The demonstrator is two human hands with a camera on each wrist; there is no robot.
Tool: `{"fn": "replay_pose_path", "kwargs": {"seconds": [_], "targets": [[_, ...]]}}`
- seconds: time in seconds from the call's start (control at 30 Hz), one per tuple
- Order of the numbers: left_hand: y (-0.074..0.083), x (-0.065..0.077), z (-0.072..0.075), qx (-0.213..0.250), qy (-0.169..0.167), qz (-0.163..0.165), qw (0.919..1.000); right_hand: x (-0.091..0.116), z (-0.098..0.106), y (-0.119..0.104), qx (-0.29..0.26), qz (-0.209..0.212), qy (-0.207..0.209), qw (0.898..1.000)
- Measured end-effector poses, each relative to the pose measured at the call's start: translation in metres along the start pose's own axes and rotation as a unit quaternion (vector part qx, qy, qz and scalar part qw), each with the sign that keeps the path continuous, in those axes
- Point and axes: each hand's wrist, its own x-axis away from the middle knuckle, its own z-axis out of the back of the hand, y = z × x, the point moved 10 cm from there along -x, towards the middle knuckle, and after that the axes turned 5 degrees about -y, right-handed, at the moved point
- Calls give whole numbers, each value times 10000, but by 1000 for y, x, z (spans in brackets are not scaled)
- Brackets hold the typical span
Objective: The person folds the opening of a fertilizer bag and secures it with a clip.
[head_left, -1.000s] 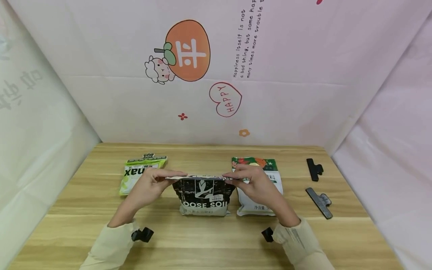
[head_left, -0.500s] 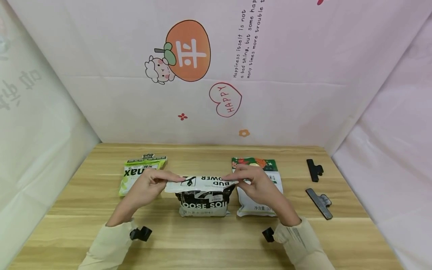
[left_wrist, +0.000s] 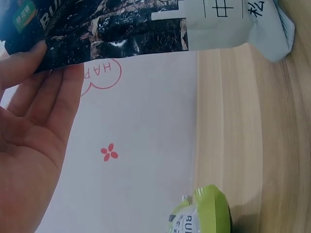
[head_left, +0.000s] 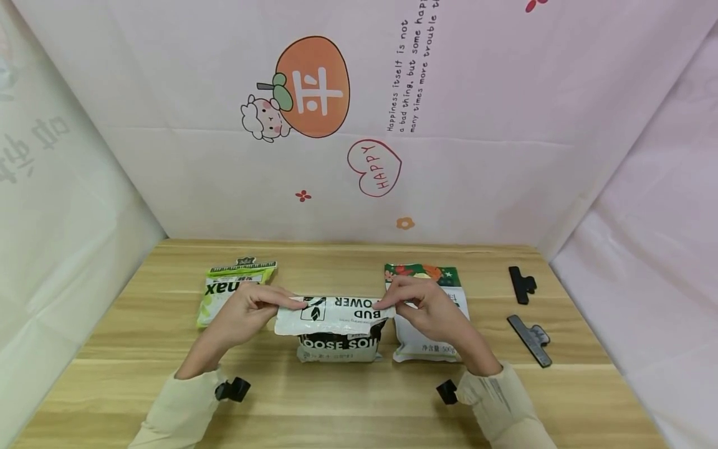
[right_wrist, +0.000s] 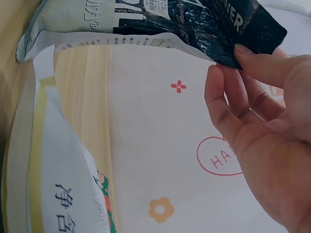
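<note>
A black-and-white bag labelled "LOOSE SOIL" [head_left: 339, 350] stands upright at the middle of the table. Its white top flap [head_left: 336, 315], printed "BUD POWER" upside down, is folded over toward the person and covers much of the black front. My left hand [head_left: 255, 307] pinches the flap's left end, thumb on one face and fingers on the other in the left wrist view. At the right end, my right hand [head_left: 423, 305] pinches the bag the same way; its thumb [right_wrist: 262, 62] presses the dark film.
Left of the soil bag lies a lime-green bag [head_left: 210, 308] with a clip on its top. A white-and-green pouch [head_left: 423, 346] lies right of it, partly behind the right hand. Farther right are a black clip [head_left: 521, 285] and a grey clip [head_left: 529, 340].
The bag's top edge has turned over toward the person, so its white printed back now faces up and hides more of the black front. Both hands have kept their pinch.
</note>
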Motion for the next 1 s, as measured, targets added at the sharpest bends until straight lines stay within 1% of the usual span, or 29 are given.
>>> {"fn": "replay_pose_path", "kwargs": {"seconds": [0.17,0.23,0.33,0.43,0.57,0.67,0.73,0.9,1.0], "targets": [[3,0,0,-246,-41,41,9997,4,0,12,-287,-558,-39,9980],[4,0,-1,-335,-109,66,9994,6,0,16,-300,-769,-78,9966],[4,0,-1,-372,-260,154,9989,6,-1,17,-223,-948,-174,9951],[3,1,-1,-353,-390,357,9980,5,-1,16,-24,-993,-276,9947],[3,3,0,-308,-456,684,9961,3,-1,14,169,-1025,-406,9938],[1,4,0,-199,-488,906,9945,4,-1,12,257,-1044,-410,9934],[-1,5,0,-131,-488,1041,9933,3,0,11,334,-1050,-353,9933],[-2,5,-1,-372,-406,1081,9926,1,0,10,438,-1047,-83,9935],[-6,5,-2,-333,-292,1253,9911,0,0,9,471,-1042,103,9934]]}}
